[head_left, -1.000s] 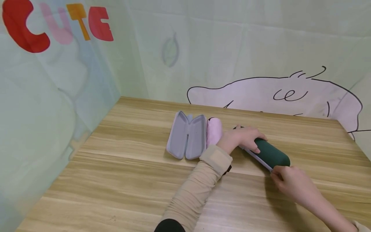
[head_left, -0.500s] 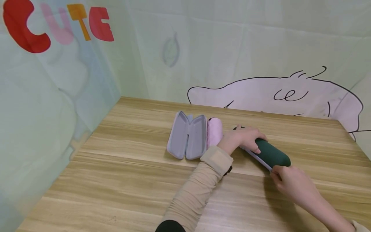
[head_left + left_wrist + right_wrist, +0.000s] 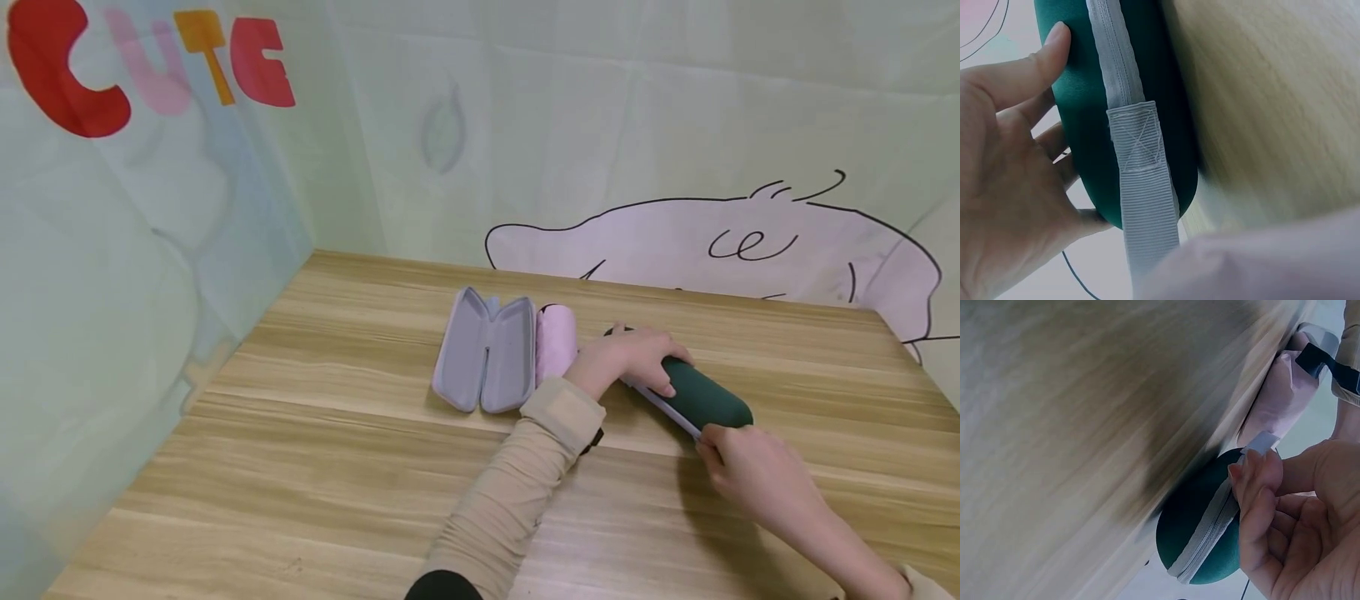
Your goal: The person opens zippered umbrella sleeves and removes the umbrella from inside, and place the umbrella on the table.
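A dark green zip case (image 3: 708,396) lies slanted on the table, its pale zipper (image 3: 1113,50) facing the person. My left hand (image 3: 637,358) grips its far left end from above, with the thumb (image 3: 1054,53) on the green shell. A ribbed grey strap (image 3: 1147,206) is stitched over the zipper's end there. At the near right end, my right hand (image 3: 765,475) pinches the zipper pull, which the fingertips mostly hide. A light tab (image 3: 1261,442) sticks out beyond those fingers in the right wrist view.
Left of the green case, a pink rounded case (image 3: 557,337) lies against an opened case with grey lining (image 3: 459,358). My left forearm (image 3: 487,500) crosses the wooden table (image 3: 262,467) just in front of them. A printed cloth (image 3: 562,125) stands behind.
My right hand has shifted very slightly left along the zipper. The left hand and the cases stay where they were.
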`<move>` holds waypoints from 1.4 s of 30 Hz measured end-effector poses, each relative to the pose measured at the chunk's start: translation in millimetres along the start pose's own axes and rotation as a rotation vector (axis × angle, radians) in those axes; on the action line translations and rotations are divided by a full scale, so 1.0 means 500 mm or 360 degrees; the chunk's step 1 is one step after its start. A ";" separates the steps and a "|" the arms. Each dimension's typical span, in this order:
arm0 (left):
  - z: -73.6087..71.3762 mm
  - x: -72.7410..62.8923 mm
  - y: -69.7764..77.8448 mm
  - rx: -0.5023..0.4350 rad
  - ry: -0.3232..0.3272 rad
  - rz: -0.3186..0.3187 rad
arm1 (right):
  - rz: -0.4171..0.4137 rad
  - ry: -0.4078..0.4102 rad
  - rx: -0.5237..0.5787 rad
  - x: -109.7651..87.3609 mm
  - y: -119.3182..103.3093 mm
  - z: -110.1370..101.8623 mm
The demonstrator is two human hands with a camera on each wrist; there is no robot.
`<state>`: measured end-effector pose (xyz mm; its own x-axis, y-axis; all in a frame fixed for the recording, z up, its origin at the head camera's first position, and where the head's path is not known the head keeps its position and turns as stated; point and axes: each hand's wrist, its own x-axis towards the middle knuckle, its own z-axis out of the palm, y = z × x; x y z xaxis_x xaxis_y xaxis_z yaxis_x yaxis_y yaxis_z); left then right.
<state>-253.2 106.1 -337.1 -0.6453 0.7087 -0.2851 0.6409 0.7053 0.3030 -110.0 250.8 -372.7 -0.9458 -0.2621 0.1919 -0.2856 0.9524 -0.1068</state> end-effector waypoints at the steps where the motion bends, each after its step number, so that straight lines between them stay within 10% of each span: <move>1: 0.000 0.000 0.000 0.0001 0.0001 -0.0001 | -0.0004 0.0009 -0.0006 0.000 -0.001 0.000; 42: -0.001 0.002 0.000 0.0020 0.0008 0.0006 | -0.0132 0.0158 -0.0125 0.034 -0.027 0.009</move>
<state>-254.1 106.6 -336.7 -0.6451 0.7112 -0.2794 0.6482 0.7030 0.2928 -123.0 232.9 -372.5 -0.8985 -0.3273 0.2926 -0.3453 0.9384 -0.0105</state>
